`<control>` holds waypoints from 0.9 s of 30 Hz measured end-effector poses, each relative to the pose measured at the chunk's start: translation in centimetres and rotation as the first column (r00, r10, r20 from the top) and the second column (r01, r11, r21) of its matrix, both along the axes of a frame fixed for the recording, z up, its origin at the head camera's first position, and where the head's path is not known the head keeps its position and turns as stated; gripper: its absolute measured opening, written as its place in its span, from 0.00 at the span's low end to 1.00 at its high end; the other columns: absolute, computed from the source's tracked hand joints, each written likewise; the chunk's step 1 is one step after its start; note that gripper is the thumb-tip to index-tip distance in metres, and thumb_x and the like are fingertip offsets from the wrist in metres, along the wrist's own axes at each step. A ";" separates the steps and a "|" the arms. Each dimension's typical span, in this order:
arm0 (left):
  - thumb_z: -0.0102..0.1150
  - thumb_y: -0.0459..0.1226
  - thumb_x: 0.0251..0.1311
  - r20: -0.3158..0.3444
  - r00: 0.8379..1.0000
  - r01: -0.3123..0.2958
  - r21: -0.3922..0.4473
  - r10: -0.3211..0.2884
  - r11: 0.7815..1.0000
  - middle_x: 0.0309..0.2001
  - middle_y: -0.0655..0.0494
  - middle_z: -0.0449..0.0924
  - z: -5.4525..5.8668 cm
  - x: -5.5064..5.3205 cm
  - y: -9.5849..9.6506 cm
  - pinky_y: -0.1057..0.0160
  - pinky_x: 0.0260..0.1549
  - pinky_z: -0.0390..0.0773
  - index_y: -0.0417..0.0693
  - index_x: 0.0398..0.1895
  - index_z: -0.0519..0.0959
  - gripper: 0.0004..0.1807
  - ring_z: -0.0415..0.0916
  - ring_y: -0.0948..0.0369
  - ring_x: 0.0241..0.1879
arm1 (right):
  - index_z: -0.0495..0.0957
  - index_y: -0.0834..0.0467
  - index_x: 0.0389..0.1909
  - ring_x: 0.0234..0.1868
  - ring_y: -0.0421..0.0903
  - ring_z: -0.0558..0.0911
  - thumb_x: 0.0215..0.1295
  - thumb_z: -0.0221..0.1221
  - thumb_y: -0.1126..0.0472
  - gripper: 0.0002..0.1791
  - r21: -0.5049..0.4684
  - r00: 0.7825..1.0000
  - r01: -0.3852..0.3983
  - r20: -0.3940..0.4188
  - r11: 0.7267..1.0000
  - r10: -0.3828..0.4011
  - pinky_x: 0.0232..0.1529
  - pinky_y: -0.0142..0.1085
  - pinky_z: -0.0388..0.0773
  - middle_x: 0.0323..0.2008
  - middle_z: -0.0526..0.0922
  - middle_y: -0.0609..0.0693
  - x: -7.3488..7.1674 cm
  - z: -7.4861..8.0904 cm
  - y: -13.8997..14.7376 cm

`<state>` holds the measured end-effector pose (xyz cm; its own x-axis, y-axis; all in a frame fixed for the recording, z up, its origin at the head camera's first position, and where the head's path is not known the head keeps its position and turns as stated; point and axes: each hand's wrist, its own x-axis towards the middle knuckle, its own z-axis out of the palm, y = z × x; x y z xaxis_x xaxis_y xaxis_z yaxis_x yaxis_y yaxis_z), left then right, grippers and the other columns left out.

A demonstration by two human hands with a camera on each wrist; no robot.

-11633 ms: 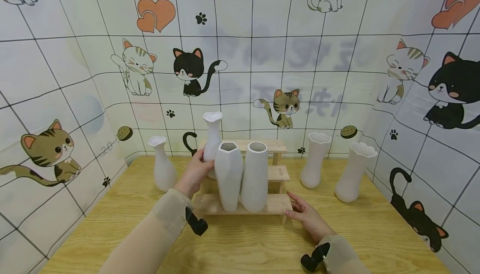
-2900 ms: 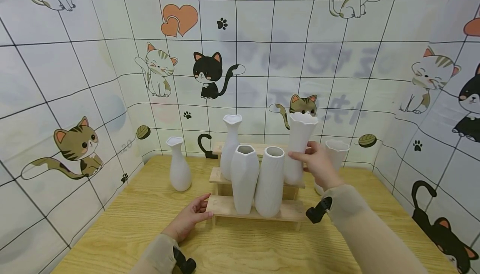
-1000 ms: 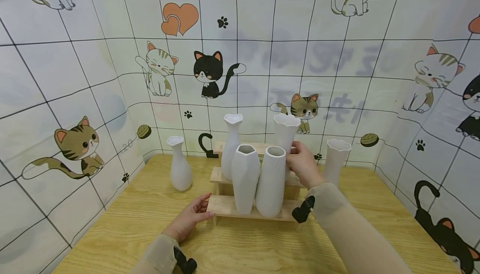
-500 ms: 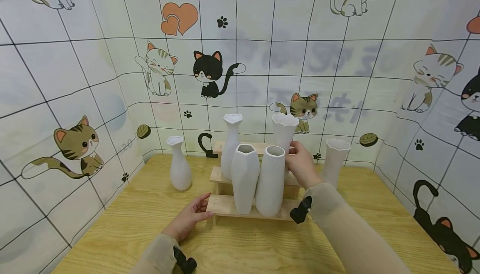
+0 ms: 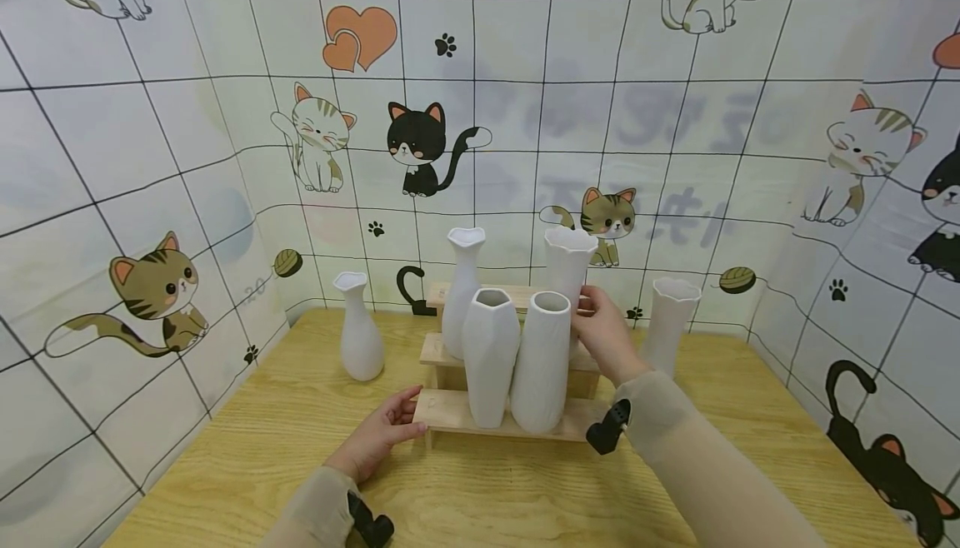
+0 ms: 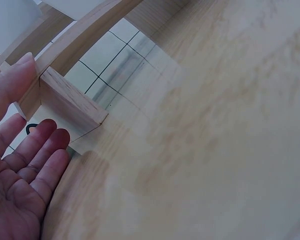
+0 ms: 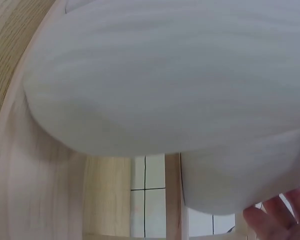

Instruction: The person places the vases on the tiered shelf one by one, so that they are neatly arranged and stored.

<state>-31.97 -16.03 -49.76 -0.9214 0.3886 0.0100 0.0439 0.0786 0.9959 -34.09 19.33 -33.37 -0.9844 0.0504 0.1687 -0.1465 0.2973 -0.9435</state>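
Note:
A white vase with a ruffled rim [image 5: 567, 263] stands upright on the stand's middle step, at its right. My right hand [image 5: 603, 336] holds its side, and the front vases hide its lower part. In the right wrist view its base [image 7: 220, 185] sits on the step with my fingertips [image 7: 262, 222] against it. My left hand [image 5: 378, 440] grips the left end of the wooden step stand [image 5: 442, 415] between thumb and forefinger. The left wrist view shows the other fingers loosely extended beside the stand's leg [image 6: 72, 95].
A faceted vase [image 5: 489, 365] and a ribbed vase [image 5: 542, 369] stand on the bottom step. Behind them is a narrow-necked vase [image 5: 459, 306]. On the table [image 5: 262, 448] are a bulbous vase [image 5: 362, 336] at left and another ruffled vase [image 5: 671, 323] at right.
Earlier my left hand set the narrow-necked vase on the stand. Then my right hand brought the ruffled vase leftward onto the middle step. Over the last half second little has moved.

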 end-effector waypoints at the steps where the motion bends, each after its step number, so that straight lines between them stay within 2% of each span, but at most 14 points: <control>1: 0.63 0.38 0.62 0.000 1.000 -0.002 -0.001 0.002 1.000 0.60 0.43 0.68 0.0 0.0 0.0 0.57 0.55 0.69 0.42 0.75 0.51 0.42 0.69 0.54 0.56 | 0.57 0.61 0.69 0.62 0.58 0.67 0.67 0.58 0.60 0.33 -0.008 1.000 -0.009 0.002 1.000 0.009 0.60 0.53 0.67 0.62 0.66 0.63 0.0 -0.1 0.2; 5: 0.63 0.38 0.62 0.000 1.000 -0.006 -0.002 0.006 1.000 0.60 0.43 0.68 -0.1 0.0 0.0 0.56 0.56 0.69 0.42 0.74 0.51 0.42 0.69 0.54 0.56 | 0.57 0.61 0.70 0.64 0.59 0.67 0.67 0.60 0.56 0.36 -0.015 0.999 -0.041 0.001 0.999 0.041 0.61 0.53 0.67 0.64 0.66 0.63 0.3 -0.4 1.1; 9: 0.63 0.38 0.62 0.008 1.000 -0.008 0.000 0.008 1.000 0.60 0.43 0.67 0.0 0.0 0.0 0.55 0.56 0.69 0.42 0.74 0.52 0.42 0.68 0.53 0.56 | 0.57 0.62 0.70 0.63 0.58 0.67 0.64 0.62 0.50 0.40 -0.005 0.999 -0.042 -0.003 0.999 0.042 0.61 0.52 0.66 0.64 0.67 0.63 0.8 -0.9 2.4; 13: 0.63 0.39 0.62 0.015 1.000 -0.009 0.003 0.009 1.000 0.61 0.43 0.67 0.0 0.0 0.1 0.55 0.56 0.69 0.43 0.74 0.52 0.42 0.68 0.54 0.56 | 0.56 0.64 0.70 0.62 0.58 0.67 0.66 0.61 0.49 0.40 -0.006 1.000 -0.017 -0.007 1.000 0.017 0.62 0.52 0.65 0.63 0.66 0.64 1.4 -1.6 4.0; 18: 0.63 0.38 0.62 0.004 1.000 0.003 0.008 -0.003 1.000 0.60 0.42 0.67 0.1 0.1 0.1 0.56 0.55 0.69 0.41 0.74 0.51 0.42 0.69 0.53 0.56 | 0.55 0.66 0.70 0.61 0.58 0.67 0.68 0.58 0.50 0.38 0.019 0.998 0.058 -0.024 0.998 -0.058 0.62 0.51 0.64 0.61 0.66 0.64 1.9 -2.5 6.1; 22: 0.63 0.38 0.62 -0.004 1.000 0.005 0.010 -0.005 1.000 0.59 0.42 0.67 0.1 0.1 0.1 0.57 0.55 0.69 0.41 0.74 0.51 0.42 0.69 0.54 0.55 | 0.54 0.65 0.71 0.60 0.56 0.68 0.68 0.56 0.45 0.40 0.046 0.990 0.137 -0.012 0.989 -0.137 0.60 0.48 0.65 0.60 0.67 0.63 2.3 -3.4 8.0; 25: 0.63 0.38 0.62 -0.007 1.000 0.005 0.011 -0.005 1.000 0.59 0.42 0.67 0.1 0.1 0.1 0.58 0.54 0.70 0.41 0.74 0.51 0.42 0.69 0.54 0.55 | 0.55 0.63 0.71 0.60 0.55 0.68 0.67 0.56 0.42 0.42 0.062 0.974 0.227 0.010 0.972 -0.228 0.58 0.48 0.66 0.61 0.67 0.61 2.4 -4.1 9.2; 27: 0.63 0.38 0.62 -0.005 1.000 0.004 0.012 -0.004 1.000 0.59 0.42 0.67 0.0 0.1 0.1 0.58 0.54 0.70 0.40 0.74 0.51 0.42 0.69 0.54 0.55 | 0.57 0.62 0.71 0.61 0.55 0.68 0.66 0.57 0.41 0.42 0.058 0.953 0.300 0.019 0.952 -0.301 0.57 0.48 0.67 0.61 0.68 0.61 2.3 -4.6 9.8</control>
<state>-31.89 -15.95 -49.71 -0.9196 0.3924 0.0197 0.0497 0.0664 0.9966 -31.77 29.08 -37.97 -0.9293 0.3363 0.1530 -0.0172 0.3744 -0.9271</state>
